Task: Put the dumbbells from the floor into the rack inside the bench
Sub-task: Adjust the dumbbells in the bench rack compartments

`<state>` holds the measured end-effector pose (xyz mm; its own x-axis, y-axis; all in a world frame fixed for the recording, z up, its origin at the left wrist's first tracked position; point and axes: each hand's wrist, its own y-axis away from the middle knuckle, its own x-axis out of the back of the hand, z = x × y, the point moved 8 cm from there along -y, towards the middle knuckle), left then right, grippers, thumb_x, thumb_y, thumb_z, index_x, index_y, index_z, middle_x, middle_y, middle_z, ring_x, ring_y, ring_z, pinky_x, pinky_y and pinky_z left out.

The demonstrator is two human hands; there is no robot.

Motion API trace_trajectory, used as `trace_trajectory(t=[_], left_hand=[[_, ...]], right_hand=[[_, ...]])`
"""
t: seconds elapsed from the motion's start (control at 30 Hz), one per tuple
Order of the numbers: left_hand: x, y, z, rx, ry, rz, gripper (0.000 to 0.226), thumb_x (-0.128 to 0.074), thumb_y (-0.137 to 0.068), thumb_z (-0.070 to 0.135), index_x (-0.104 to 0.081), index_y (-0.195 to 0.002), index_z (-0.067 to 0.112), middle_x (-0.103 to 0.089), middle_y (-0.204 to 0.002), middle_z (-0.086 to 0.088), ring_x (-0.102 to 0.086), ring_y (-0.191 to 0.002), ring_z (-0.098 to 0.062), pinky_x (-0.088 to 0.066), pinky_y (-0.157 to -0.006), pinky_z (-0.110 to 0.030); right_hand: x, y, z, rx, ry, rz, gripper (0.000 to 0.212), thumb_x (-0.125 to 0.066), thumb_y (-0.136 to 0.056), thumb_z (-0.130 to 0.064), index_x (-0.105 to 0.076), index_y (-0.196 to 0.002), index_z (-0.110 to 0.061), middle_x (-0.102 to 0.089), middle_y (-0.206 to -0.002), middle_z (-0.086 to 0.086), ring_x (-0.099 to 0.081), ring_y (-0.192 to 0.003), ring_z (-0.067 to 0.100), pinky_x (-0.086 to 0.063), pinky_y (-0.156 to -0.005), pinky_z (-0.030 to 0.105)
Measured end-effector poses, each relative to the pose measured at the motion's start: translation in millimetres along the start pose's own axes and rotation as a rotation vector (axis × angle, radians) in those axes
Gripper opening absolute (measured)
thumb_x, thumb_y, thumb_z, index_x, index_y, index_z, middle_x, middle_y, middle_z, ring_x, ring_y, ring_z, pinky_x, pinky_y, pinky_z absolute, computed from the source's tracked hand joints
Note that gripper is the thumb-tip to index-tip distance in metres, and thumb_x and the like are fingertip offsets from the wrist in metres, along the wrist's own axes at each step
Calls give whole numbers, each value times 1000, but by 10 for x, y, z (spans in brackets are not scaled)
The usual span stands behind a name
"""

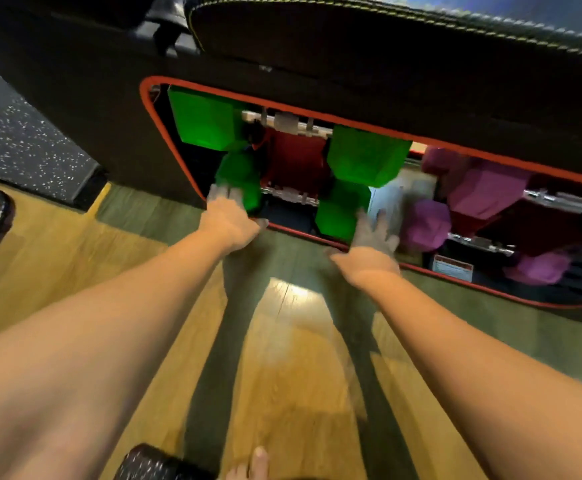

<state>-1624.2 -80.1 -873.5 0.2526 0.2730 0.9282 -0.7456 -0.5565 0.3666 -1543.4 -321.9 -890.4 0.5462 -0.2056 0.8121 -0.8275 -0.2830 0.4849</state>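
Reaching into the orange-rimmed opening (pixel 151 109) in the side of the black padded bench (pixel 351 39), both hands sit at the near ends of two bright green hex-ended dumbbells. The left hand (pixel 229 220) lies with straight fingers against the left green dumbbell (pixel 210 123); the right hand (pixel 372 237), fingers spread, touches the right green dumbbell (pixel 362 161). Neither hand grips anything. Both green dumbbells lie in the red rack (pixel 296 161), with purple hex dumbbells (pixel 479 188) racked further right. No dumbbell shows on the visible wooden floor (pixel 282 358), so the task looks nearly or wholly done, though floor outside this view is unknown.
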Motion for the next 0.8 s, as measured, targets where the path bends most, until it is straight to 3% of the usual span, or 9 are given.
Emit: trace_trajectory(t=[0.07, 0.1, 0.23, 0.33, 0.57, 0.7, 0.8], left_hand=[[110, 477, 174, -26, 20, -114, 76, -52, -91, 56, -38, -146, 6, -36, -150, -19, -22, -144, -33, -23, -118, -40], [205, 717, 268, -37, 60, -168, 71, -55, -91, 54, -41, -143, 8, -37, -148, -17, -25, -143, -33, -27, -116, -41], [879, 1657, 791, -95, 178, -284, 52, -58, -92, 48, -53, -134, 18, -50, -139, -8, -49, -127, -30, -42, -104, -42], [1656, 2338, 1331, -153, 261, -284, 46, -58, -91, 45, -58, -129, 19, -54, -136, -6, -49, -127, -27, -42, -104, -42], [3834, 3857, 2753, -334, 390, -168, 38, -56, -92, 44, -60, -123, 23, -57, -127, 2, -47, -125, -18, -39, -105, -38], [4588, 4407, 3519, -427, 456, -76, 37, -58, -88, 45, -64, -116, 23, -63, -115, 4, -54, -115, -16, -46, -98, -37], [4855, 4675, 4030, -438, 503, -24, 35, -59, -89, 44, -63, -117, 24, -61, -117, 4, -54, -113, -16, -46, -97, -36]], right_hand=[[175, 358, 155, 7, -17, -55, 54, -60, -89, -49, -51, -125, -10, -40, -145, 21, -42, -127, 40, -41, -99, 44], [316, 560, 216, 20, -70, -66, 49, -58, -91, -47, -54, -119, -7, -47, -135, 22, -45, -123, 41, -40, -100, 43], [1183, 1474, 361, 32, -300, -76, 45, -63, -90, -33, -57, -127, -9, -50, -131, 19, -48, -125, 34, -34, -107, 37], [2119, 2168, 448, 27, -396, -36, 38, -65, -90, -28, -62, -122, -10, -56, -127, 15, -53, -120, 28, -34, -104, 31], [4574, 3871, 766, 11, -499, 105, 24, -62, -92, -29, -64, -115, -21, -59, -112, -2, -49, -71, 7, -38, -76, 27], [5433, 4417, 1001, 116, -517, 145, 21, -64, -91, -24, -66, -111, -19, -59, -110, -3, -51, -79, 2, -46, -85, 28], [5905, 4580, 1251, 191, -517, 141, 19, -63, -92, -25, -64, -110, -21, -56, -107, -8, -55, -85, -1, -46, -82, 17]])
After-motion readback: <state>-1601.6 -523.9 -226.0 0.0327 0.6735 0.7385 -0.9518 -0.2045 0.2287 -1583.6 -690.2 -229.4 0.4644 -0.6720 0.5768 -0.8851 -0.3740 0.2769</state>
